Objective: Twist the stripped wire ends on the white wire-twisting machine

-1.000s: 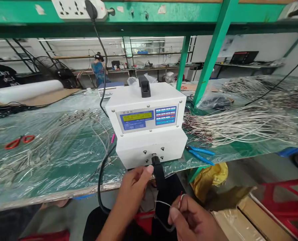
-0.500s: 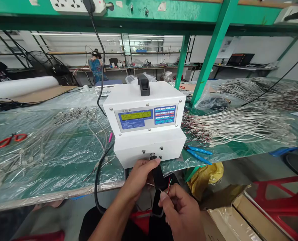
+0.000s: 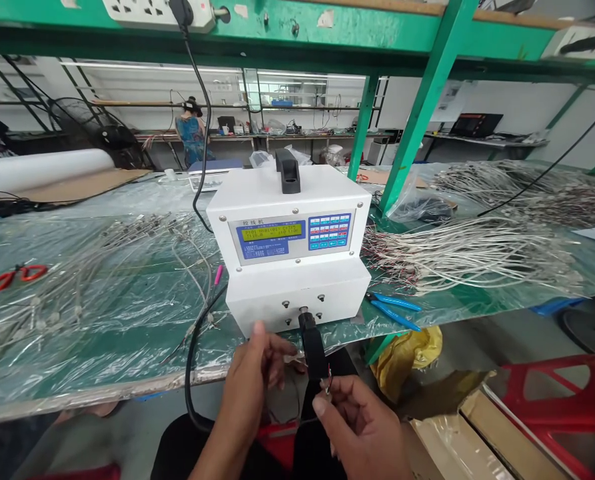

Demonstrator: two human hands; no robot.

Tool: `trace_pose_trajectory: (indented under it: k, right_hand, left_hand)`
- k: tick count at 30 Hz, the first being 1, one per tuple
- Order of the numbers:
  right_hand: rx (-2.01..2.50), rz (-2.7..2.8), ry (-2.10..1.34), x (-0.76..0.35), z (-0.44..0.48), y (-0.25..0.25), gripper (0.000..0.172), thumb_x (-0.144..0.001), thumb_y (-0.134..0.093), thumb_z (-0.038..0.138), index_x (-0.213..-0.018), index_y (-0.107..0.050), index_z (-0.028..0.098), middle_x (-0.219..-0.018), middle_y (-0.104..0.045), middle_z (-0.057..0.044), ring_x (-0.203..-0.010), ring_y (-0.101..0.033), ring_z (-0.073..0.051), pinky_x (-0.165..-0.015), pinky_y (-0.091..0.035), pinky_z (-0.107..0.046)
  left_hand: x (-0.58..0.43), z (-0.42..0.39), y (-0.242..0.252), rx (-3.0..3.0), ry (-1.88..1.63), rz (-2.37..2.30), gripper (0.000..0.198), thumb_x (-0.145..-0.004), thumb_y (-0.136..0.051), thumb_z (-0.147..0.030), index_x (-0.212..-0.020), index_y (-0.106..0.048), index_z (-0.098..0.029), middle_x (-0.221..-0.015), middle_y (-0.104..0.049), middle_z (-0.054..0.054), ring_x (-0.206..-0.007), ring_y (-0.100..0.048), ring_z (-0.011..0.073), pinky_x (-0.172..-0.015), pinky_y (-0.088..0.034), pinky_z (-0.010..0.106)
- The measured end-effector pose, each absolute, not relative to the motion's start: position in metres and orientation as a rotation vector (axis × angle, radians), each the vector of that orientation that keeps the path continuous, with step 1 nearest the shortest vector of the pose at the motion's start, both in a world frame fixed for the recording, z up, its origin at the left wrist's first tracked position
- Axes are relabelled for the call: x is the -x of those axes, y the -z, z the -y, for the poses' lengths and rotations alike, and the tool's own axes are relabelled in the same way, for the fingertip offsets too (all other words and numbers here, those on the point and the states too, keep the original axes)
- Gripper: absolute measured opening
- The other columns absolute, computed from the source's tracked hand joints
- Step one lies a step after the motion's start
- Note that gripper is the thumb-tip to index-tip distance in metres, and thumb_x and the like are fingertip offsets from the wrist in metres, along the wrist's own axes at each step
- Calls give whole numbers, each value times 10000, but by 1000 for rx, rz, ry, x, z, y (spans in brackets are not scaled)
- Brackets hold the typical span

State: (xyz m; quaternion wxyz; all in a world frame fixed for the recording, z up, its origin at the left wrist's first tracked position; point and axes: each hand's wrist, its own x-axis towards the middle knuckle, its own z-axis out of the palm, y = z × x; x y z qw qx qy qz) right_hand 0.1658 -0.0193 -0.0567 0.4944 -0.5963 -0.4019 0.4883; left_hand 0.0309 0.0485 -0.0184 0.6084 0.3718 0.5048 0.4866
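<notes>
I've got the right hand (image 3: pixel 362 427) pinching thin wires (image 3: pixel 328 384) by the near end of the black attachment (image 3: pixel 314 350); too small for me to count strands. Left hand (image 3: pixel 250 375) sits left of it, thumb and fingers apart. Beyond: white machine (image 3: pixel 295 283), blue pliers (image 3: pixel 395 311) to its right.

Machine (image 3: pixel 297 283) on the table (image 3: pixel 127 353), frame centre; scissors (image 3: pixel 16 270) far left; pliers (image 3: pixel 395 315) and cable bundle (image 3: pixel 467 253) right; behind, upper left, probably a fan (image 3: pixel 113 137)
</notes>
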Motion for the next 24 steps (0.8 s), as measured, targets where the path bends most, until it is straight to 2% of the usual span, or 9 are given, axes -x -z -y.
trace_pose_trajectory:
  k: [4, 7, 10, 14, 24]
  right_hand:
    - [1455, 957, -1118, -165, 22, 55, 336, -803, -659, 513, -759, -633, 181, -523, -554, 40, -441, -533, -118, -474, -445, -212]
    - [1427, 984, -987, -162, 23, 50, 303, -800, -686, 480, -715, -625, 195, -592, -595, 29, -480, -596, -120, -506, -489, -198]
    - [1439, 1012, -864, -160, 24, 47, 251, -805, -697, 435, -720, -644, 205, -675, -644, 13, -503, -615, -113, -504, -483, -190]
    - [1451, 1043, -852, -160, 25, 47, 241, -833, -671, 422, -728, -636, 208, -681, -653, 10, -521, -632, -119, -513, -475, -199]
    - [1402, 993, -920, -160, 32, 45, 256, -838, -660, 433, -727, -629, 204, -705, -636, 16, -522, -628, -98, -536, -475, -179]
  left_hand:
    - [-27, -22, 28, -757, -1181, -1196, 632, -866, -483, -683, -667, -713, -128, -427, -340, -55, -430, -354, 110, -468, -377, 229]
    - [-30, -6, 43, -730, -1155, -1205, 594, -856, -529, -658, -644, -708, -133, -435, -356, -48, -447, -367, 112, -485, -358, 231]
    - [-35, 2, 58, -716, -1137, -1220, 579, -830, -569, -658, -589, -664, -141, -424, -370, -42, -443, -366, 117, -475, -330, 234]
    - [-36, 6, 68, -691, -1102, -1248, 587, -807, -573, -679, -534, -616, -162, -414, -367, -36, -442, -396, 143, -475, -357, 256]
    - [-34, 12, 67, -680, -1067, -1169, 559, -843, -572, -626, -576, -657, -141, -411, -370, -44, -418, -399, 126, -462, -346, 247]
